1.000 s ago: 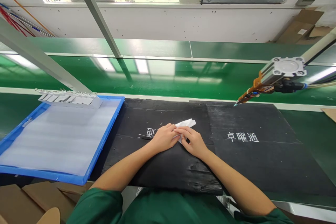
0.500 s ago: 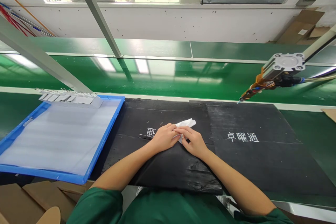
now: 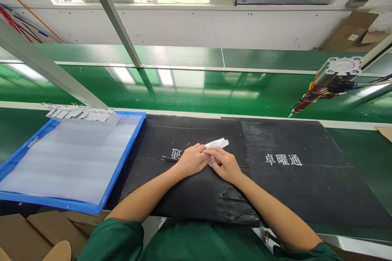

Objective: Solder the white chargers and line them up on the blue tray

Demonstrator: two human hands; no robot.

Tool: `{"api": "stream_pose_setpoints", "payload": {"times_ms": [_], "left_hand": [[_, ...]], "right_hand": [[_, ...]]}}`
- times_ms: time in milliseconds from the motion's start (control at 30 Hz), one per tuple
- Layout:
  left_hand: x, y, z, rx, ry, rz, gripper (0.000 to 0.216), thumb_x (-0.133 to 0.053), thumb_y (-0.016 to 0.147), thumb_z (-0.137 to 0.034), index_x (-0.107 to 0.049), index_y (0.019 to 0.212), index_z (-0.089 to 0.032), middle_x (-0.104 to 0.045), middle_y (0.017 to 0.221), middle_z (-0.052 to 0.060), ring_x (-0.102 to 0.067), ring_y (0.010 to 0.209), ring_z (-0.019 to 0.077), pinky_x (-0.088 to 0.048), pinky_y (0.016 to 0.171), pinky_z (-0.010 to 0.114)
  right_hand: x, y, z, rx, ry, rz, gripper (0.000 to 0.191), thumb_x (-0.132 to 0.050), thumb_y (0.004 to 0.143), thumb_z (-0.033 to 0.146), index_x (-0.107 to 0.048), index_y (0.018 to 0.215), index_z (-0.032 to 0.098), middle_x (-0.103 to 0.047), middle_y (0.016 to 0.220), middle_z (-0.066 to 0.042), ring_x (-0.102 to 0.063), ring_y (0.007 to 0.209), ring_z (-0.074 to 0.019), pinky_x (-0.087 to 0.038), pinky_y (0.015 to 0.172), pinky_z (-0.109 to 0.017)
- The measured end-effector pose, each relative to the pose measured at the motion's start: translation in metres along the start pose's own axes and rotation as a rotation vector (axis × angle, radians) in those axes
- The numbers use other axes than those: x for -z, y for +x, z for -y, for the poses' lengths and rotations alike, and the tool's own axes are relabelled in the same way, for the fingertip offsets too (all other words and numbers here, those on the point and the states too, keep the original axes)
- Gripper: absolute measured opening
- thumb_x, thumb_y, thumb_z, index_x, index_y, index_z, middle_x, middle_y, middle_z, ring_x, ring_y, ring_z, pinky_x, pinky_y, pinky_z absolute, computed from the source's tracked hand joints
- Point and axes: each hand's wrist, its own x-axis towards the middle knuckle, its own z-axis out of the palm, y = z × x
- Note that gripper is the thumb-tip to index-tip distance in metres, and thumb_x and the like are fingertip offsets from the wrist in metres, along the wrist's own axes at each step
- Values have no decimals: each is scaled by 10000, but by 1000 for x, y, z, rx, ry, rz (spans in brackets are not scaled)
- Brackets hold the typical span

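Over the black sheet [image 3: 190, 195], my left hand [image 3: 192, 160] and my right hand [image 3: 226, 164] meet with curled fingers. Both are closed on a crumpled white wipe [image 3: 218, 143], paper or thin cloth, whose end sticks out beyond the fingertips. A small corner of it also hangs between the hands. Thin dark strands [image 3: 170, 159] show at the left of my left hand, against white printed characters; whether they pass into the hand is hidden. Anything wrapped inside the wipe cannot be seen.
A blue tray [image 3: 102, 202] lined with white foam stands at left, a grey-white rack [image 3: 82, 114] of small parts at its back edge. At right, a nozzle-tipped device [image 3: 312, 91] hangs from an arm above a second black sheet [image 3: 306, 195]. Cardboard [image 3: 58, 232] lies lower left.
The hanging nozzle device at right has swung a little to the right and up. My hands and the white wipe stay in practically the same place.
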Motion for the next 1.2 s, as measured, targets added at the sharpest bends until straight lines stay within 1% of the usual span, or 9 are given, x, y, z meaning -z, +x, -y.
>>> {"api": "stream_pose_setpoints", "payload": {"times_ms": [100,233,367,433,533,633,833,1067,1200], "left_hand": [[-1,-1,1,-3,-2,-9,162,-527,951,-266,-660,906,-184,-627,856,32,-559,785,161,-473,710,289],[-3,-1,2,-12,-15,-26,159,-521,956,-269,-655,937,-186,-637,903,41,-574,810,166,-485,723,297],[-3,-1,2,-10,-28,-29,154,-525,958,-277,-653,947,-192,-636,900,36,-570,805,161,-486,730,292],[-3,0,2,-5,-26,-33,171,-516,965,-287,-654,933,-191,-632,880,32,-564,791,156,-481,724,284],[-3,0,1,-10,-22,-45,191,-507,971,-295,-653,913,-187,-623,849,29,-557,776,156,-475,713,281],[-3,0,1,-11,-22,-43,178,-519,967,-296,-652,921,-189,-611,837,30,-557,784,162,-475,715,285],[-3,-1,2,9,-33,-15,146,-529,955,-273,-656,954,-201,-599,844,27,-558,800,159,-479,729,279],[-4,-1,2,3,-23,-24,142,-538,951,-274,-653,930,-194,-614,851,29,-557,798,164,-475,728,284],[-5,0,3,1,-23,-32,149,-545,951,-286,-646,929,-179,-629,877,39,-572,817,170,-472,727,286]], "right_hand": [[-1,-1,-2,-5,7,8,462,-486,814,42,-638,1178,282,-718,1129,-19,-656,658,-95,-579,652,-230],[-2,-3,-5,-2,7,-15,463,-426,856,44,-646,1175,297,-718,1128,-16,-712,848,-126,-592,686,-228],[-3,-3,-5,-1,14,-21,386,-451,890,86,-650,1157,280,-719,1106,-33,-682,726,-110,-583,624,-228],[-3,-2,-4,18,26,-27,352,-463,903,106,-641,1159,269,-717,1097,-46,-686,770,-121,-588,628,-235],[-4,-1,-4,53,25,-41,344,-473,905,103,-626,1169,261,-715,1088,-56,-694,908,-152,-609,702,-265],[-4,-1,-5,65,14,-36,351,-483,899,96,-619,1178,260,-712,1100,-60,-691,962,-165,-616,744,-288],[-3,-2,-5,52,14,-16,379,-468,898,85,-615,1195,266,-707,1114,-57,-690,998,-169,-619,789,-306],[-2,0,-4,69,-22,-31,366,-456,915,80,-615,1184,270,-710,1121,-56,-694,1005,-165,-613,820,-311],[-1,1,-2,73,-42,-24,362,-461,911,76,-613,1183,262,-693,1177,-68,-691,1032,-167,-607,832,-306]]}}
